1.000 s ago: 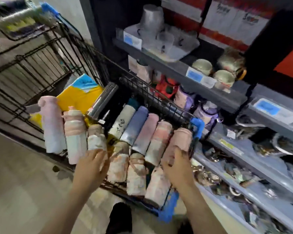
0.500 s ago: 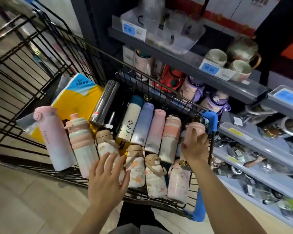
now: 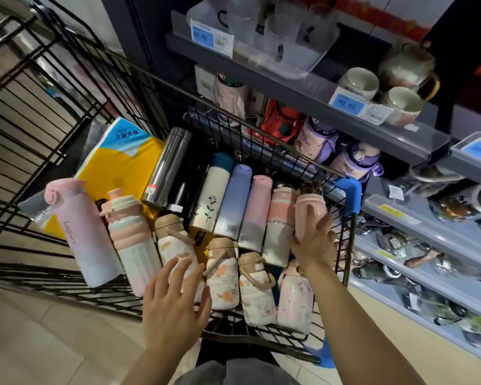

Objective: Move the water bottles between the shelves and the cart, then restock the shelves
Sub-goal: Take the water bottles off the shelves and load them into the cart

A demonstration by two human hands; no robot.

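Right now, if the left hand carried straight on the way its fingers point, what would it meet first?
Probably the cream floral bottle with the tan lid just beyond the left hand; its fingertips already overlap that bottle, though whether they touch is unclear.

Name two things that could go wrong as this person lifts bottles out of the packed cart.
1. The right hand grips the pink bottle right against the cart's wire wall; lifting could snag it on the wires.
2. The left hand hovers open above the floral bottle, which lies tight among its neighbours; pulling it out may shift or roll the striped bottle beside it.
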